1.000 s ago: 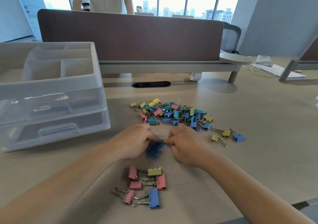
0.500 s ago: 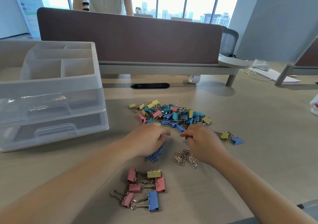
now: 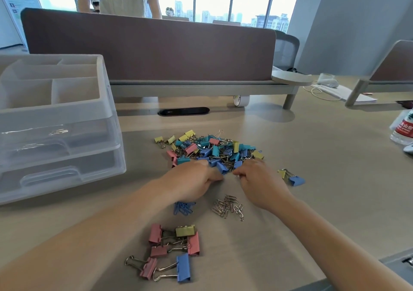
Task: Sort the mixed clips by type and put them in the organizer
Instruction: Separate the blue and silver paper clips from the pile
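A mixed pile of coloured binder clips and paper clips (image 3: 214,149) lies mid-table. My left hand (image 3: 194,182) and my right hand (image 3: 260,180) sit at its near edge with fingers curled, their fingertips among the clips beside a blue binder clip (image 3: 222,168). Whatever they pinch is hidden. Behind the hands lie a bunch of blue paper clips (image 3: 183,208) and a heap of silver paper clips (image 3: 228,207). Closer to me is a group of large binder clips (image 3: 174,250). The clear plastic organizer (image 3: 107,103), with top compartments and two drawers, stands at the left.
A yellow and a blue binder clip (image 3: 291,178) lie apart, right of the pile. A water bottle (image 3: 404,130) stands at the right edge. A brown desk divider (image 3: 147,51) runs across the back, with a person standing behind it.
Both hands left the blue paper clips on the table and moved forward to the near edge of the mixed pile. The silver paper clips are now uncovered.
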`<action>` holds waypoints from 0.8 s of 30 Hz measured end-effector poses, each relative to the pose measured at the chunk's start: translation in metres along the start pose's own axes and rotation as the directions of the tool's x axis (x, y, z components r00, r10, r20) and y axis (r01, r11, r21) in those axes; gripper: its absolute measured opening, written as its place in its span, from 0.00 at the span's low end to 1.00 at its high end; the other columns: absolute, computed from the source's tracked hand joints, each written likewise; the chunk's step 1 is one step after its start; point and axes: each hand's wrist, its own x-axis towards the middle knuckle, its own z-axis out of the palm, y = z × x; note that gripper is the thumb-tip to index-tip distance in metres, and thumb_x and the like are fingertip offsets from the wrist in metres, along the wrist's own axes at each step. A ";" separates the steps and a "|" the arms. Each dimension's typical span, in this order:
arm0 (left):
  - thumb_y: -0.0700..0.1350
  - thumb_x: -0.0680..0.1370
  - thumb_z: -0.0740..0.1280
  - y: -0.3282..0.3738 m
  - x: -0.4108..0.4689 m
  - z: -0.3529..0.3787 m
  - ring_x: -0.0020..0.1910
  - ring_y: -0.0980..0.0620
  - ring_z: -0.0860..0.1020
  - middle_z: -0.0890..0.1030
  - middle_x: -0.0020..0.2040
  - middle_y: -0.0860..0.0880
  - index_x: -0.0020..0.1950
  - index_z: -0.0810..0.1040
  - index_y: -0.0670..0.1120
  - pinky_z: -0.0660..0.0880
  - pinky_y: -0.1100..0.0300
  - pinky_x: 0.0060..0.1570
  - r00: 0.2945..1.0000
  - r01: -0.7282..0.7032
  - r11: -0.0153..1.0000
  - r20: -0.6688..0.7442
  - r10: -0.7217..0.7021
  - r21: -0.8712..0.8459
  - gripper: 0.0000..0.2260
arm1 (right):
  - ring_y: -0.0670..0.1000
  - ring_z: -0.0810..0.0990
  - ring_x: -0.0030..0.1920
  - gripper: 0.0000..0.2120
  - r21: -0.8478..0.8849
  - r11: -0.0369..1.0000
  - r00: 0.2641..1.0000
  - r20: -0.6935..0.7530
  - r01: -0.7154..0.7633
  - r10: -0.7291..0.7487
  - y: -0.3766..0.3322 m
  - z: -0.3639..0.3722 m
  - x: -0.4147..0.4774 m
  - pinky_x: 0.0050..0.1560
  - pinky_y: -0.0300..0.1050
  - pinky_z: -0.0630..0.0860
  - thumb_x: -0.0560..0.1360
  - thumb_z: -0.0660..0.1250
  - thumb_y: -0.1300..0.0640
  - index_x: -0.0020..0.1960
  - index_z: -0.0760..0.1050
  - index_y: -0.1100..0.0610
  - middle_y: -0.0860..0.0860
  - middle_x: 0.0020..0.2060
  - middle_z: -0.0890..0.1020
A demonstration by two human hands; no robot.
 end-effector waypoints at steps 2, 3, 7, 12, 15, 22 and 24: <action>0.48 0.84 0.55 -0.008 -0.008 0.000 0.46 0.54 0.69 0.67 0.46 0.54 0.71 0.69 0.64 0.64 0.59 0.40 0.999 0.027 0.999 0.019 -0.027 -0.023 0.18 | 0.51 0.70 0.65 0.19 0.015 1.000 1.000 0.004 -0.003 0.003 0.000 0.001 0.000 0.66 0.47 0.70 0.81 0.54 0.58 0.66 0.77 0.49 0.49 0.63 0.77; 0.49 0.84 0.56 -0.012 -0.013 -0.001 0.45 0.55 0.70 0.68 0.46 0.54 0.71 0.69 0.65 0.67 0.58 0.40 0.998 0.051 0.998 0.023 -0.050 -0.042 0.17 | 0.51 0.70 0.65 0.19 0.023 1.000 1.000 0.013 -0.006 0.006 -0.001 0.002 0.000 0.66 0.48 0.70 0.82 0.54 0.58 0.66 0.77 0.49 0.49 0.63 0.77; 0.46 0.83 0.58 -0.027 -0.035 0.000 0.47 0.57 0.70 0.70 0.49 0.54 0.68 0.72 0.65 0.72 0.58 0.48 0.993 0.120 0.985 0.021 -0.118 -0.128 0.17 | 0.51 0.71 0.64 0.18 0.026 1.000 1.000 0.028 -0.009 0.008 -0.004 0.007 -0.002 0.65 0.49 0.72 0.82 0.54 0.56 0.67 0.76 0.48 0.48 0.62 0.77; 0.43 0.82 0.61 -0.036 -0.058 -0.002 0.50 0.59 0.69 0.69 0.50 0.57 0.65 0.77 0.61 0.69 0.61 0.53 0.993 0.114 0.982 0.011 -0.113 -0.152 0.17 | 0.49 0.71 0.57 0.16 0.003 1.000 0.997 -0.078 -0.006 0.006 -0.015 0.008 -0.001 0.57 0.46 0.75 0.81 0.54 0.54 0.59 0.79 0.51 0.48 0.53 0.77; 0.43 0.81 0.62 -0.033 -0.063 -0.006 0.51 0.59 0.70 0.70 0.51 0.57 0.61 0.80 0.58 0.69 0.61 0.54 0.993 0.110 0.979 -0.023 -0.116 -0.174 0.15 | 0.50 0.72 0.54 0.12 0.031 0.999 0.987 -0.156 -0.025 0.030 -0.024 0.004 0.005 0.52 0.45 0.75 0.81 0.58 0.54 0.56 0.79 0.53 0.49 0.51 0.77; 0.42 0.81 0.60 -0.022 -0.059 -0.017 0.50 0.58 0.72 0.73 0.51 0.56 0.55 0.79 0.50 0.70 0.63 0.51 0.988 0.104 0.976 -0.092 -0.124 -0.190 0.09 | 0.50 0.72 0.55 0.10 0.069 0.997 0.987 -0.154 -0.043 0.053 -0.022 0.001 0.009 0.53 0.46 0.74 0.80 0.59 0.58 0.55 0.78 0.51 0.48 0.52 0.78; 0.43 0.81 0.60 -0.016 -0.051 -0.016 0.50 0.58 0.72 0.74 0.51 0.56 0.56 0.78 0.50 0.68 0.65 0.49 0.989 0.091 0.978 -0.098 -0.110 -0.185 0.09 | 0.50 0.73 0.55 0.10 0.066 0.997 0.991 -0.122 -0.040 0.048 -0.014 0.000 0.004 0.54 0.47 0.75 0.81 0.59 0.57 0.53 0.79 0.51 0.47 0.51 0.78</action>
